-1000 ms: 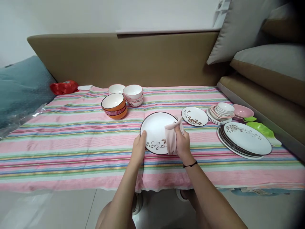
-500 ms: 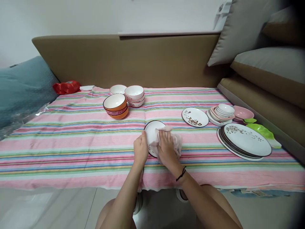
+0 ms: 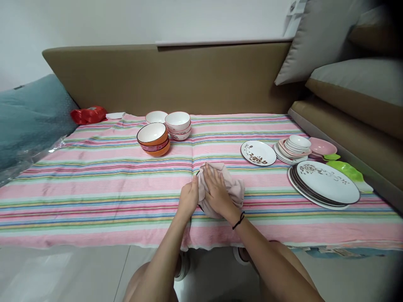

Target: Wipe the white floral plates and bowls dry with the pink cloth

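My left hand (image 3: pixel 189 196) is closed on the left edge of a small dark-rimmed plate (image 3: pixel 198 173), thumb up along the rim. A pale pink cloth (image 3: pixel 236 191) covers nearly all of the plate, so only slivers of its dark edge show. My right hand (image 3: pixel 217 191), with a black band at the wrist, holds the cloth down against the plate, fingers extended over it. To the right of the cloth, a white plate with a brown flower pattern (image 3: pixel 258 153) lies by itself.
Orange bowls (image 3: pixel 153 140) and white bowls (image 3: pixel 178 125) are stacked at the back left. On the right stand a pile of oval plates (image 3: pixel 329 182), small white bowls (image 3: pixel 296 144), a pink dish (image 3: pixel 323 147) and a green leaf-shaped dish (image 3: pixel 348 172). A striped cloth (image 3: pixel 94 188) lies underneath.
The right hand and cloth have shifted left over the plate, hiding the white surface that showed before. The left hand stays at the rim, slightly further right.
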Demonstrator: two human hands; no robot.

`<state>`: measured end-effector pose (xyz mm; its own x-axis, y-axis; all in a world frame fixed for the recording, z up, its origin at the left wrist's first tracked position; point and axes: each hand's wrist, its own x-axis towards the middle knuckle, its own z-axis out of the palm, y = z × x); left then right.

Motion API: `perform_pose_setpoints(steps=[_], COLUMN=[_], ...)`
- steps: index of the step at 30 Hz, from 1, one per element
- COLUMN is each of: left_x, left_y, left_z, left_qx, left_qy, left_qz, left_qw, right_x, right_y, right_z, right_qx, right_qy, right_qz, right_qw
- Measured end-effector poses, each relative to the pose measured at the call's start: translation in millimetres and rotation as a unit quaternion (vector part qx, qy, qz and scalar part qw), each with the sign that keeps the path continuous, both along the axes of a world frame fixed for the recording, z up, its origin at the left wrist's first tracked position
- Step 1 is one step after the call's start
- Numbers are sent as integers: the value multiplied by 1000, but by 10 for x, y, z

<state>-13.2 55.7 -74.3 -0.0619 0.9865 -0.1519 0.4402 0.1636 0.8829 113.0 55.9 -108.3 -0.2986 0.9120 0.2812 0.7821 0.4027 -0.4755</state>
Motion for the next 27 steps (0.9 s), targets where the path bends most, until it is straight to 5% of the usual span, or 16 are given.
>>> perform_pose_setpoints(steps=[4,7,13,18,21,27], left_x=[-2,-40,-66,-84,-90,-30], left_y=[26,51,41,51,68,2], left_z=[-7,-50,-87,-10,41,221], left_qx=[-26,-63,-170,-270,-277,-244], left_qy=[20,-82,-422,-491,-504,-547], left_qz=[-2,-28,-29,37,56,-25], left_qw=[999,994,890,827,816,800], right_x=[39,32,6,0,-7,-68], right_y=[3,-8,-36,-221,-277,-132], right_z=[-80,-99,-10,-32,-44,58], right_qx=[-68,-98,-71,-37,-37,-56], right_qy=[-57,-87,-83,-79,-56,24], right_qz=[-118,-142,49,153,160,81], right_qw=[989,981,993,984,985,995])
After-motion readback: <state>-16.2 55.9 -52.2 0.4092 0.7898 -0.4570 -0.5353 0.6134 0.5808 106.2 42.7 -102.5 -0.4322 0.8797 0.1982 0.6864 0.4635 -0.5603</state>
